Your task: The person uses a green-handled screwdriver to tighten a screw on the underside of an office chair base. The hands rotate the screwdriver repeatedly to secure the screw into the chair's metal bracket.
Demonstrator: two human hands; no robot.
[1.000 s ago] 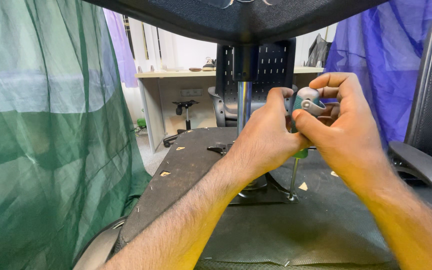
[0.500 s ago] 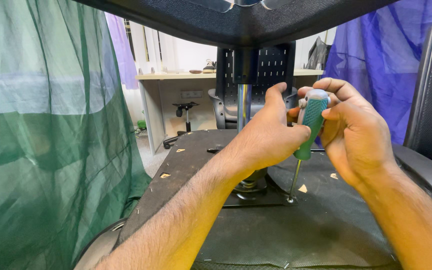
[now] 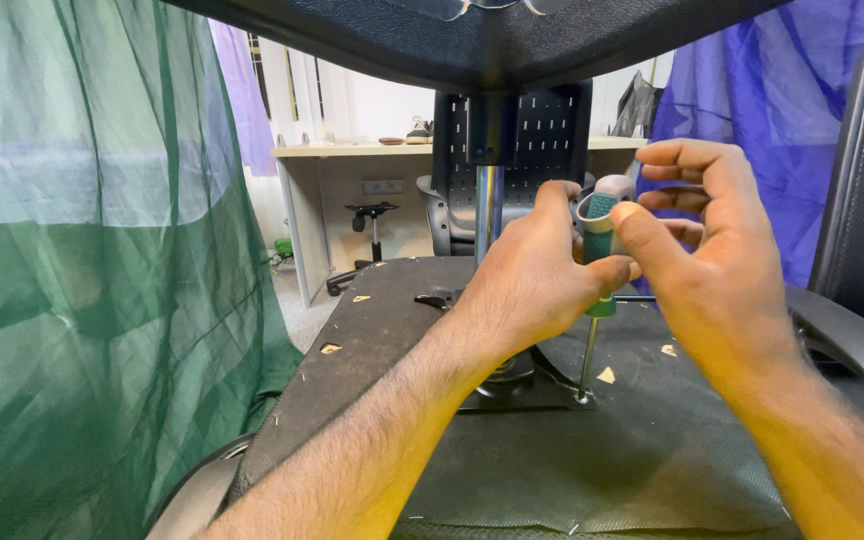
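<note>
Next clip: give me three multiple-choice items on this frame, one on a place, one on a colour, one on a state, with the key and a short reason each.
1. Where does the screwdriver tip rest?
A. on the metal plate at the column's foot
B. on the desk behind
C. in mid air

2. What colour is the curtain at far left?
A. red
B. green
C. white

3. How is the right hand placed?
A. flat on the seat
B. fist round the shaft
C. fingers spread, thumb at the handle's top

Key: 1 A, the shaft meets the metal plate beside the chrome column. 2 B, the curtain is green. 3 C, the left hand grips the handle while the right is spread.
</note>
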